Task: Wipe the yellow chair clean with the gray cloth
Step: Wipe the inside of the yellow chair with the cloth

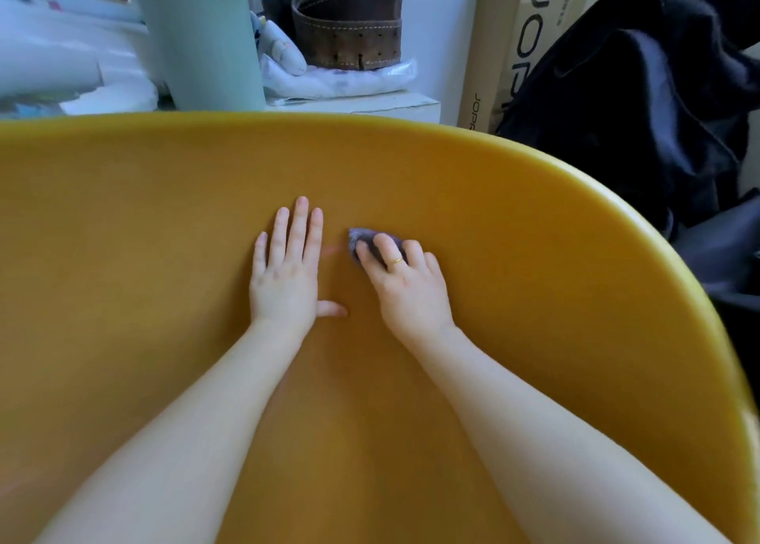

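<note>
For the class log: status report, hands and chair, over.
Left hand flat, empty. Right hand pressing gray cloth on yellow chair. Nothing obstructing.

I read only "JOPR", cut off, in dark print on the cardboard box [499, 50] behind the chair.

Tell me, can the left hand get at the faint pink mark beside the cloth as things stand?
Probably yes: the left hand lies flat on the yellow chair, with the mark just beside its fingers and nothing between.

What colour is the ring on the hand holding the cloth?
Gold; the ring sits on the right hand, clearest in the head view.
</note>
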The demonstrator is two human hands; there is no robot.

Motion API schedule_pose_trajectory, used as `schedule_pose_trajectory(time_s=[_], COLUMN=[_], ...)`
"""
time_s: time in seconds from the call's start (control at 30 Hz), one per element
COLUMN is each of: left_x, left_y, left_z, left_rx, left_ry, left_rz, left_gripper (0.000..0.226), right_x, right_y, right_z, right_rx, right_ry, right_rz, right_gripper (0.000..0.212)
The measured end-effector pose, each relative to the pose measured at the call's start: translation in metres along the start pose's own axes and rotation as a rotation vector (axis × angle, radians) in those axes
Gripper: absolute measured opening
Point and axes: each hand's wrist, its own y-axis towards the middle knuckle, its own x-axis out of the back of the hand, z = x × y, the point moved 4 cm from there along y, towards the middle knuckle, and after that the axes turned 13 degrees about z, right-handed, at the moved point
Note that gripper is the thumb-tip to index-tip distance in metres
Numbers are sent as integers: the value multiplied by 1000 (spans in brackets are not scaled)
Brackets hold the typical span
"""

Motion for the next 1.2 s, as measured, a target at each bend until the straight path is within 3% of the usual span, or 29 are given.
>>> schedule_pose_trajectory(time_s=[0.1,0.27,0.4,0.47,0.6,0.73,0.8,0.93,1.0,1.07,1.2], left_x=[-2,0,-2,-4,-5,-9,-9,-11,-13,-15,-15], left_y=[-3,-1,1,1,-3,-9,-10,-9,-8,-6,-7], left_z=[1,4,5,5,5,9,9,15,18,19,17], left_rx=[19,-18,-17,-30,-54,-32,-43,-94,-109,-107,-119], left_ry=[-15,34,35,29,3,-13,-19,-45,-52,-64,-73], left_rz=[28,117,98,62,4,-46,-13,20,18,18,6], left_gripper=[136,140,141,141,139,139,138,135,136,137,137], right_x=[23,75,57,28,-11,-10,7,51,50,33,-16], right_y=[10,49,53,42,12,-2,13,66,70,57,-7], right_z=[-17,-72,-58,-34,7,22,7,-52,-55,-38,13], right_rx=[69,-113,-62,28,38,149,151,-77,-89,-53,41], right_ry=[-101,-226,-183,-62,115,85,10,-76,-94,-43,59], right_rz=[20,-196,-314,-253,-109,32,-33,-324,-357,-310,-22], right_gripper=[43,36,35,37,42,42,36,32,32,35,46])
